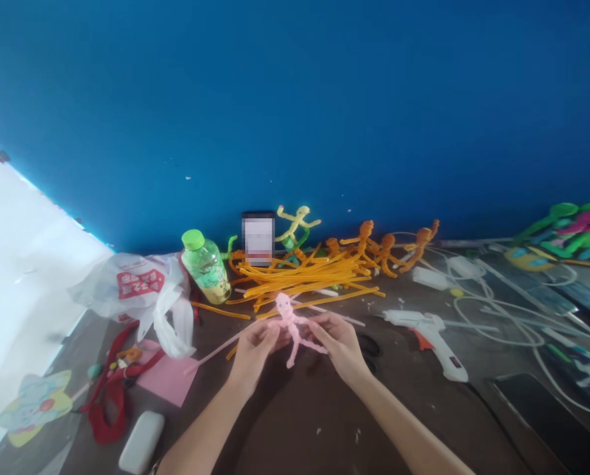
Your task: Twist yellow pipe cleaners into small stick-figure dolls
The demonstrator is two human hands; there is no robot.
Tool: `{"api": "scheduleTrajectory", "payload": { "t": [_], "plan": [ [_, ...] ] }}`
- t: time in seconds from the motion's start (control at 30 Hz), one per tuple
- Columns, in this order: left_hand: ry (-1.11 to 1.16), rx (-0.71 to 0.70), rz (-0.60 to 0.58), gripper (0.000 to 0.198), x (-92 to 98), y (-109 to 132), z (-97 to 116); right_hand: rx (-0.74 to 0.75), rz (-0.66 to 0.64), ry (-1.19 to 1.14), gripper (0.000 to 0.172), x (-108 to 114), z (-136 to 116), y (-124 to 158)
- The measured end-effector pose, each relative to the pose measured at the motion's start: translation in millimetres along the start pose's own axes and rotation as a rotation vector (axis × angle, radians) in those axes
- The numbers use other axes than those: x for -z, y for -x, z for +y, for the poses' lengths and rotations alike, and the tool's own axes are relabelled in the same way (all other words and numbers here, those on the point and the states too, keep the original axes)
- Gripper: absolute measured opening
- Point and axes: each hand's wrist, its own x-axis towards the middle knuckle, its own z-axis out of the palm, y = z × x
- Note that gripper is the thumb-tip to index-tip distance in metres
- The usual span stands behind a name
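Observation:
A pink pipe-cleaner figure (pixel 289 324) with a round head and bent limbs is held up over the dark tabletop (pixel 304 422). My left hand (pixel 252 353) pinches its side, and a long pale pink pipe-cleaner strand (pixel 215 353) runs from that hand down to the left. My right hand (pixel 339 346) grips the figure's limbs from the other side. The fingers of both hands hide part of its body. Just beyond the hands lies a heap of loose orange pipe cleaners (pixel 299 277).
Orange pipe-cleaner figures (pixel 368 244) and a yellow one (pixel 295 227) stand by the blue wall (pixel 295 99). Around lie a green-capped bottle (pixel 206 267), a plastic bag (pixel 136 293), a white glue gun (pixel 428 336), pink paper (pixel 169 376), a red strap (pixel 111 389) and tangled white cables (pixel 497 316).

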Motion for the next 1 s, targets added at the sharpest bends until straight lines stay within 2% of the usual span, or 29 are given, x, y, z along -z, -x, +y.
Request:
{"api": "scheduleTrajectory", "payload": {
  "t": [0.13, 0.4, 0.53, 0.77, 0.87, 1.0],
  "plan": [
    [0.018, -0.014, 0.009, 0.023, 2.0, -0.3, -2.7, 0.015, 0.005, 0.085, 0.021, -2.8, -3.9, 1.1],
    [0.036, 0.015, -0.024, 0.028, -4.8, 3.2, 2.6, 0.037, -0.024, 0.159, 0.024, -3.7, -4.3, 2.8],
    [0.061, 0.081, -0.036, 0.03, -9.2, 7.4, 11.0, 0.046, -0.053, 0.185, 0.022, -6.0, -3.9, 5.5],
    [0.102, 0.168, -0.082, 0.019, -7.7, 10.6, 15.7, 0.075, -0.06, 0.22, 0.021, -8.7, -4.2, 6.3],
    [0.127, 0.195, -0.121, 0.019, -7.0, 10.3, 16.3, 0.193, -0.043, 0.289, 0.017, -8.0, -10.2, 6.9],
    [0.192, 0.175, -0.157, 0.022, -4.9, 8.5, 14.1, 0.534, 0.086, 0.432, 0.014, -10.5, -29.6, 23.9]
  ]
}}
